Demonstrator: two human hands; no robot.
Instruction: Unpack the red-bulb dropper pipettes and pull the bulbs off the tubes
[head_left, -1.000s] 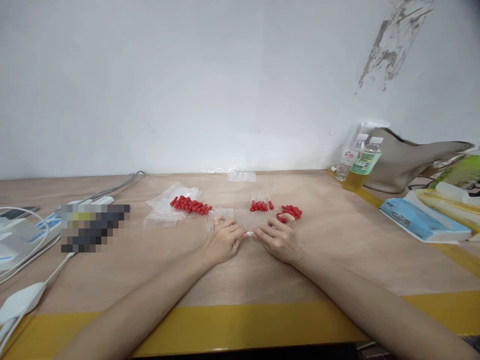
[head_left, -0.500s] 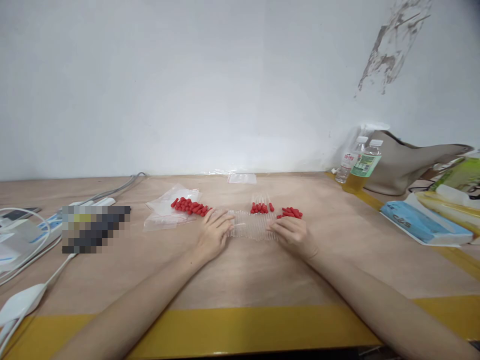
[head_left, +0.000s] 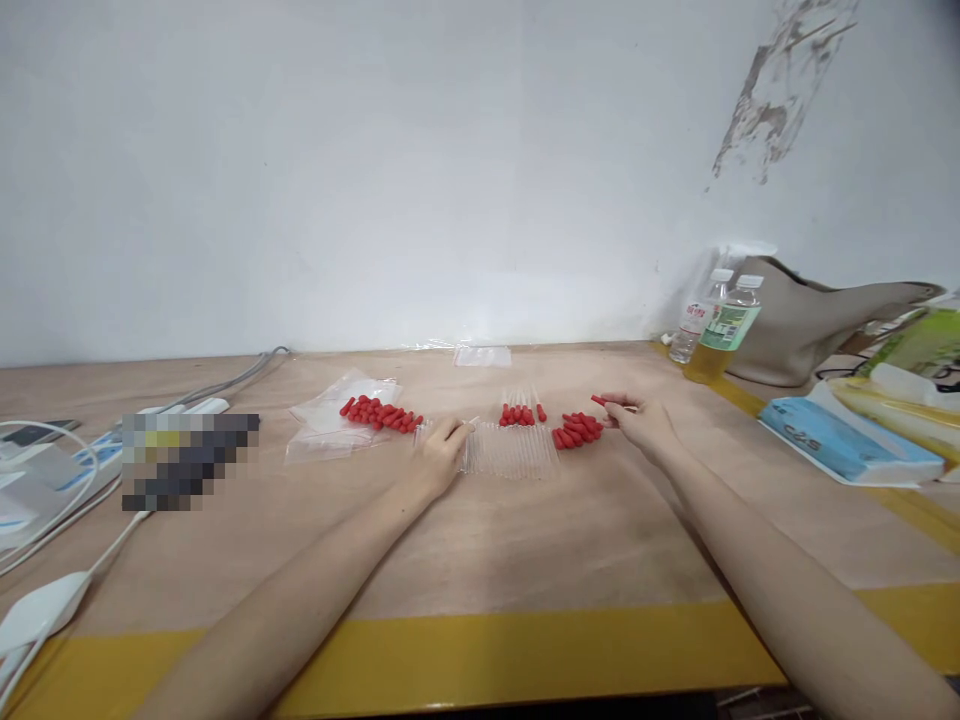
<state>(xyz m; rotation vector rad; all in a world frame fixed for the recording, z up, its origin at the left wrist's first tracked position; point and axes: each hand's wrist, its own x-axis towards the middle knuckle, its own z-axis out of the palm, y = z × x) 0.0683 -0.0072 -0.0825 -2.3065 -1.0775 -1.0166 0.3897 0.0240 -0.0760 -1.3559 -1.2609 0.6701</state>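
Note:
My left hand (head_left: 442, 450) pinches a thin clear tube (head_left: 471, 422), whose end sticks out past the fingertips. It rests over the left end of a row of clear tubes (head_left: 510, 450) lying side by side. A red dropper bulb (head_left: 598, 400) sits between the fingertips of my right hand (head_left: 637, 422), just above and right of a small heap of red bulbs (head_left: 577, 430). Behind the row lie several droppers (head_left: 517, 412), clear tubes with red bulbs on their near ends. To the left is a longer pile of red bulbs (head_left: 379, 412).
Clear plastic bags (head_left: 315, 440) lie under the left pile, and another flat bag (head_left: 484, 356) lies by the wall. Two bottles (head_left: 724, 330) and a blue tissue pack (head_left: 840, 440) stand right. Cables and a power strip (head_left: 97, 475) are on the left.
My right hand has left the tubes and moved right and slightly up, taking hold of a red bulb. My left hand stays near the tubes, its pinched tube now tilted upward.

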